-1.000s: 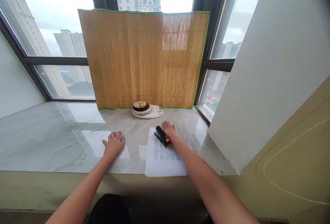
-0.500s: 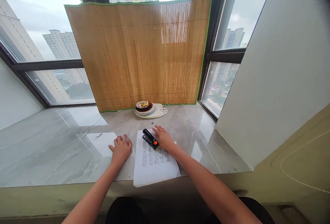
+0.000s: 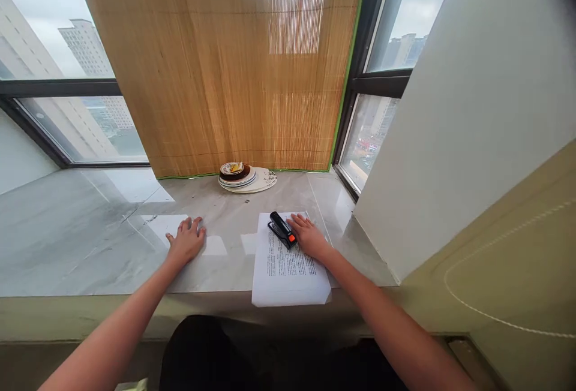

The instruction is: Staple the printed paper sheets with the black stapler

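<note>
Fingers [image 3: 300, 223] of right hand [image 3: 312, 240] slightly apart, resting on printed paper [image 3: 290, 288] just beside black stapler [image 3: 282, 229], contact with it unclear; stapler lies aslant on paper's far part; paper overhangs front edge of windowsill [image 3: 225, 274]; left hand [image 3: 186, 241] on windowsill, fingers spread; stacked plates [image 3: 239, 183] farther back, before bamboo mat [image 3: 216, 79]
</note>
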`<state>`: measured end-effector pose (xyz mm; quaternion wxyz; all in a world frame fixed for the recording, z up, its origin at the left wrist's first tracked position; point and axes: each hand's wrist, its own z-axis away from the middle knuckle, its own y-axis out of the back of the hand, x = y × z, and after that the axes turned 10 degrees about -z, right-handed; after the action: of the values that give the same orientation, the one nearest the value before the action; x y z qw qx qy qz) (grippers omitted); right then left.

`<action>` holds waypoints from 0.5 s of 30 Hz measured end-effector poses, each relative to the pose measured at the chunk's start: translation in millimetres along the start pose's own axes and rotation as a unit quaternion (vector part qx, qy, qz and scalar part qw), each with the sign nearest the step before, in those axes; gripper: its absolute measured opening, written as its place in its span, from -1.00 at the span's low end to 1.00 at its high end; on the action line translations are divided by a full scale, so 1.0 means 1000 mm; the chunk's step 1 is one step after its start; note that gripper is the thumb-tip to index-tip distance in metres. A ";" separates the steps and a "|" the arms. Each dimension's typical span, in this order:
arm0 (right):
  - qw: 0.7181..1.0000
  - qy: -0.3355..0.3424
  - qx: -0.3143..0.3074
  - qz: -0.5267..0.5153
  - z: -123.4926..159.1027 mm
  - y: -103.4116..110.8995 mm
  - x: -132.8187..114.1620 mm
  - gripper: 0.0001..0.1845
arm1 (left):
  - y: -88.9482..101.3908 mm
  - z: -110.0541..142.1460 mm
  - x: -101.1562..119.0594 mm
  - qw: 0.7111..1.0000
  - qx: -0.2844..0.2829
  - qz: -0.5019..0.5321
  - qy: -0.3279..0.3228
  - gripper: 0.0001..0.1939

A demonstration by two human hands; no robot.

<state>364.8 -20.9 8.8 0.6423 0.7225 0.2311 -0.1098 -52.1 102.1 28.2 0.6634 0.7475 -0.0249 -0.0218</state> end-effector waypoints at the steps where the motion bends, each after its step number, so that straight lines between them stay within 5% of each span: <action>1: 1.000 -0.003 0.004 0.002 0.004 0.002 0.005 -0.42 | -0.001 -0.001 -0.001 1.000 -0.004 -0.005 -0.001 -0.39; 15: 1.000 0.006 0.006 -0.025 0.007 0.012 -0.002 -0.42 | 0.000 -0.005 -0.002 0.999 -0.021 -0.041 0.007 -0.38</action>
<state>370.0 -29.2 19.5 0.6337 0.7209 0.2520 -0.1231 -53.5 107.5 28.7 0.6774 0.7342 0.0109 -0.0442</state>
